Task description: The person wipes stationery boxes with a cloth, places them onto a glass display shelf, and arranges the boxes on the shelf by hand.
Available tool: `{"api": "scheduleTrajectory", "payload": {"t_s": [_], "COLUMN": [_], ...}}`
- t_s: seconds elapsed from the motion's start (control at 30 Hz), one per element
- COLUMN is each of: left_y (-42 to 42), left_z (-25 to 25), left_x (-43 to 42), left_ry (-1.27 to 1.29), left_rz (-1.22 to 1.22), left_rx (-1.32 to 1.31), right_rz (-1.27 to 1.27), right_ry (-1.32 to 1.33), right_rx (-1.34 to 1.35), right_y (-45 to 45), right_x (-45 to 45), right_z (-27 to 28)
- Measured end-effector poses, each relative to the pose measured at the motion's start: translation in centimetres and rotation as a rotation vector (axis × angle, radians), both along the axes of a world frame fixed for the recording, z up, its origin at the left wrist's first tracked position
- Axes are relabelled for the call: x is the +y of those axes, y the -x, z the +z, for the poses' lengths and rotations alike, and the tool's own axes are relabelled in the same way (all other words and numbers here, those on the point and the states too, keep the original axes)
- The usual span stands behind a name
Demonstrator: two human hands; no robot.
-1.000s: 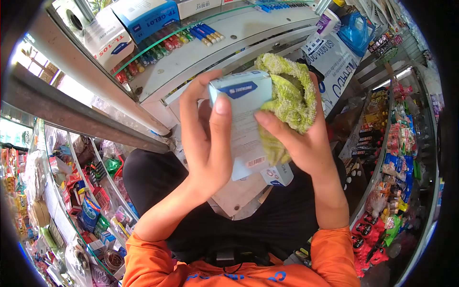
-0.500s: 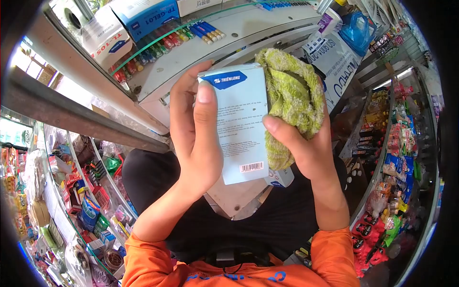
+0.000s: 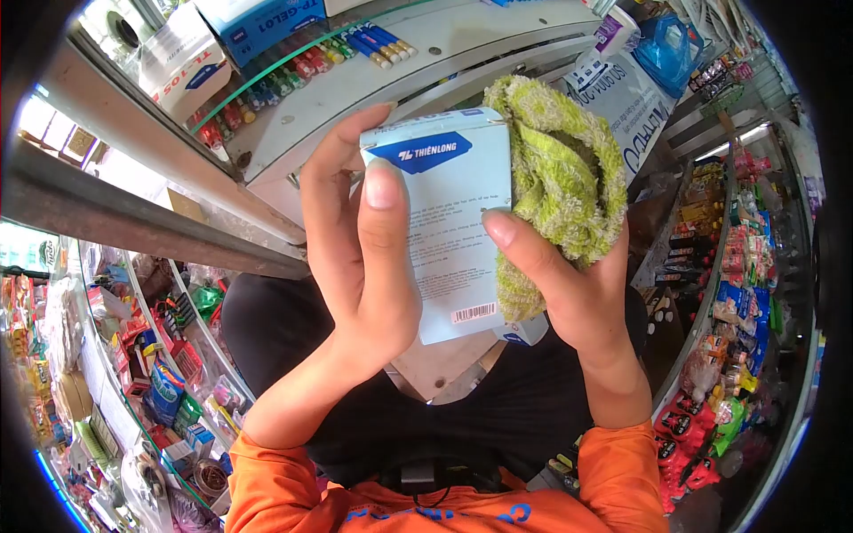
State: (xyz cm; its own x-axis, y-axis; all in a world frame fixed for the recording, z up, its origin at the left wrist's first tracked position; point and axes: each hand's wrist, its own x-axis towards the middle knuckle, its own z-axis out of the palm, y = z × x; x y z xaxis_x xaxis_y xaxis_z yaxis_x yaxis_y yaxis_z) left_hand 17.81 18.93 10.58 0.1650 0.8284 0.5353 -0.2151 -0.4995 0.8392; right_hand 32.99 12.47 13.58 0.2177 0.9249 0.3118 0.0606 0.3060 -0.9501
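The light-blue carton point(image 3: 458, 240) is held between the hands, above the lap point(image 3: 293, 355); its long axis runs away from the body, barcode end nearer; its left side is gripped by the left hand point(image 3: 369, 275); the green cloth point(image 3: 564, 169), crumpled and looped in pile, is held in the right hand point(image 3: 577, 298) against the carton's right side; the carton is smooth, rectangular and square-edged; a smaller box point(image 3: 526, 332) is partly hidden beyond.

Glass shelf point(image 3: 267, 73) holds boxes point(image 3: 271, 27); white surface point(image 3: 471, 37) beneath holds multicoloured pens point(image 3: 311, 64).
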Motion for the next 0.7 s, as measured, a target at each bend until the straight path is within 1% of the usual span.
{"api": "scheduleTrajectory", "payload": {"t_s": [0.23, 0.4, 0.47, 0.7], "left_y": [-0.16, 0.08, 0.15, 0.14], "left_z": [0.11, 0.05, 0.06, 0.02], "left_x": [-0.03, -0.01, 0.03, 0.07], "left_ry": [-0.001, -0.029, -0.034, -0.039], "left_rz": [0.012, 0.033, 0.039, 0.035], "left_rx": [-0.015, 0.031, 0.039, 0.032], "right_rz": [-0.011, -0.019, -0.010, -0.045], "right_ry": [-0.062, -0.058, -0.069, -0.039], "right_rx": [-0.063, -0.041, -0.084, -0.017], "right_y": [-0.12, 0.18, -0.06, 0.55], "right_x": [0.16, 0.20, 0.19, 0.02], "right_z": [-0.22, -0.14, -0.37, -0.16]}}
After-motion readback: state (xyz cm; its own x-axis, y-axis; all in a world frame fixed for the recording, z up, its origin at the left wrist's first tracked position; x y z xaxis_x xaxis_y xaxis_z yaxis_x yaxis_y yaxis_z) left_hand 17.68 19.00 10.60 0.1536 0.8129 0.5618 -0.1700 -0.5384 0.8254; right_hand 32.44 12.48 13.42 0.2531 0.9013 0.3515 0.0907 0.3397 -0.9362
